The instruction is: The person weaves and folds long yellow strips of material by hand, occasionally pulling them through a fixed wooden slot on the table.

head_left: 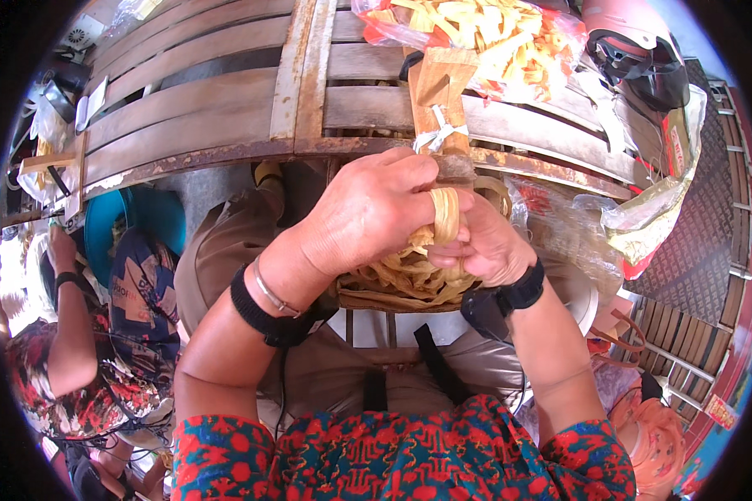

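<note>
Both hands meet at a wooden block (443, 88) that juts over the table's near edge, with white string (439, 131) tied around it. My left hand (368, 209) is closed with its knuckles up, gripping a flat, pale yellow strip (446, 215). The strip loops over beside its fingers. From the other side my right hand (495, 246) pinches the same strip, its fingertips close under the loop. Part of the strip is hidden between the hands. Below them, a container of tangled yellow strips (409, 282) sits at my lap.
A slatted wooden table (200, 104) with a rusty metal edge spans the front. On it lie an open plastic bag of yellow pieces (510, 42) and a pink helmet (631, 37). Clear plastic wrapping (572, 238) hangs at right. Another person (79, 351) sits left, beside a teal bucket (109, 225).
</note>
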`<action>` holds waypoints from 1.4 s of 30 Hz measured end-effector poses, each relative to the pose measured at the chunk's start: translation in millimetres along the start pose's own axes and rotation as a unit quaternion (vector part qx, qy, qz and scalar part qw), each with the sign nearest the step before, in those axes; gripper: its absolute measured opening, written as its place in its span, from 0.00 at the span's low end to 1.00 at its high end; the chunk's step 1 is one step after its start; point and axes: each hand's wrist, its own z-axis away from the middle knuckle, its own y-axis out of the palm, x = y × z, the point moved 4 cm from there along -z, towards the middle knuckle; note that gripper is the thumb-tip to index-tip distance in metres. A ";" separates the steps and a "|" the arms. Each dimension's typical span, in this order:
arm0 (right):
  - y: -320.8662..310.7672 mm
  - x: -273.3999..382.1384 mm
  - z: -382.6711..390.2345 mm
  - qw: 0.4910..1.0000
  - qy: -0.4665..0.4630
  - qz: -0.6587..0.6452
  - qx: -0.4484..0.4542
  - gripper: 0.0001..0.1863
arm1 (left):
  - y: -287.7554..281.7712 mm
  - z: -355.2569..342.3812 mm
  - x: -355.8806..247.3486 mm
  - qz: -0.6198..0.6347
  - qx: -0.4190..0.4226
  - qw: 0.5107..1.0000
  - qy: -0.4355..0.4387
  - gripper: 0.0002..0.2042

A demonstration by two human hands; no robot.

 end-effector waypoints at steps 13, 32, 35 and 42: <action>11.4 8.7 10.6 0.655 -0.342 0.649 -0.183 0.10 | 11.0 19.2 7.0 0.028 0.044 0.985 -0.165 0.10; 3.0 -5.9 11.6 0.983 -0.037 0.176 -0.044 0.29 | -13.1 14.2 27.9 0.435 -0.056 0.808 -0.393 0.11; 0.2 -8.5 10.8 0.972 -0.017 0.213 -0.101 0.27 | 8.5 17.6 17.3 0.568 0.036 0.677 -0.467 0.19; 7.5 -6.2 18.4 0.965 -0.060 0.235 -0.097 0.23 | 7.1 22.5 11.4 0.580 -0.085 0.637 -0.501 0.09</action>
